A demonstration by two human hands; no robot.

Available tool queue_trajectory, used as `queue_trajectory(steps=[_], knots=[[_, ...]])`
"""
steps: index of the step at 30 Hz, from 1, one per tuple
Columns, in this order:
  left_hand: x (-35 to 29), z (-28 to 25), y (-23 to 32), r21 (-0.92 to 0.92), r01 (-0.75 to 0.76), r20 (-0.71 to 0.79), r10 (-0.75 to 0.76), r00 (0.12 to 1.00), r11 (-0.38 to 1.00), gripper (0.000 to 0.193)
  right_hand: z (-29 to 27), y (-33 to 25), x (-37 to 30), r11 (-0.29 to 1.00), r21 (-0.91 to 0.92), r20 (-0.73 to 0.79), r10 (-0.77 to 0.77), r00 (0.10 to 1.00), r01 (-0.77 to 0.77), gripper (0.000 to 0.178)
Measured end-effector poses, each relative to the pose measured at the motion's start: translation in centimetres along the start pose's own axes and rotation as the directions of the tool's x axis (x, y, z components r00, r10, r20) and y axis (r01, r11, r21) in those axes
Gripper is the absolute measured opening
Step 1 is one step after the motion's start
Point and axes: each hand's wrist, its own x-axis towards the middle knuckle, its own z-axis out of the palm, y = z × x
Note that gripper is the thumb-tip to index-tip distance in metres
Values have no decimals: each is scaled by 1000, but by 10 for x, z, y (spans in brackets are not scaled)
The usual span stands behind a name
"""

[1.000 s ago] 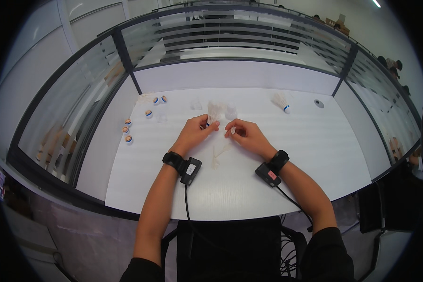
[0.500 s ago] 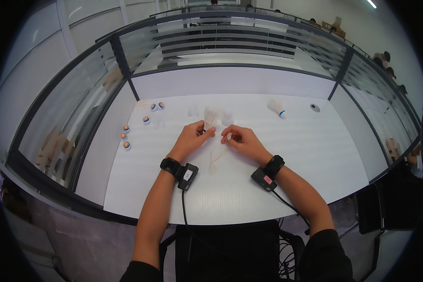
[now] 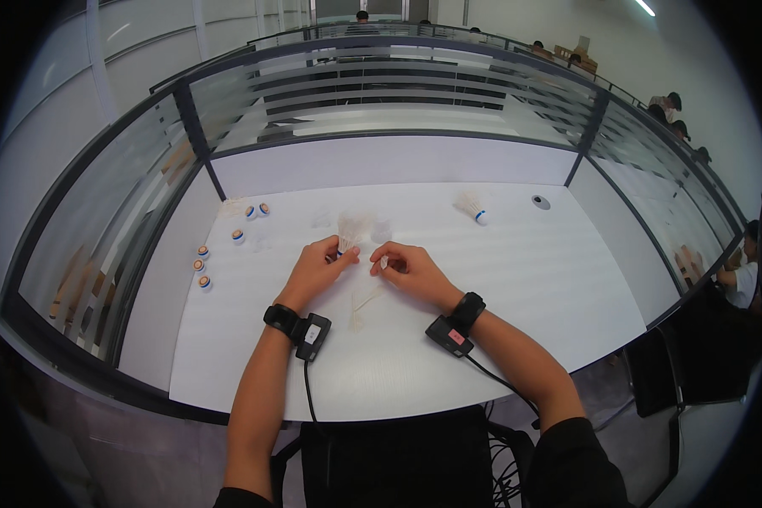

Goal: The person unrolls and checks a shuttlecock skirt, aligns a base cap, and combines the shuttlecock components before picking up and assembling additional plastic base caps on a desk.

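Note:
My left hand (image 3: 313,269) is closed around the lower end of a feather shuttlecock (image 3: 355,229), its pale feathers fanning up and away from me. A bit of blue band shows by the fingers. Just to its right, my right hand (image 3: 413,273) is curled with thumb and fingers pinched, and a small white piece (image 3: 384,262) shows among them; its kind is too small to tell. The two hands are close but apart. On the table below them lie several thin, pale feather shafts (image 3: 361,310). A whitish, feather-like patch (image 3: 383,229) lies beyond the right hand.
Another shuttlecock (image 3: 471,207) with a blue-banded base lies at the back right, near a round cable hole (image 3: 541,202). Several shuttlecock bases (image 3: 238,236) stand along the left, beside pale scraps (image 3: 234,207). Low partitions (image 3: 398,161) surround the white table (image 3: 516,322).
The whole view has shifted, so the table and hands appear farther left and slightly lower. Both hands keep nearly the same pose, still close together at the shuttlecock.

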Motion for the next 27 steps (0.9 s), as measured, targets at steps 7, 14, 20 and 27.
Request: queue_trajectory(steps=[7,14,20,27], knots=[[2,3,-8,-13,-28,-20,27,999,1000,39,2,3,0,1000,1,-17,-7,1000,7,16],[1,3,-4,-36,-1,-13,1,1000,999,34,1,7,1,999,39,-3,-37,999,37,17],[-1,2,-2,-63,16,7,-16,1000,998,29,1,8,2,998,34,-2,-50,999,50,17],[1,4,-11,-98,-31,-51,27,998,995,32,0,5,1,1000,20,21,1,1000,-2,20]])
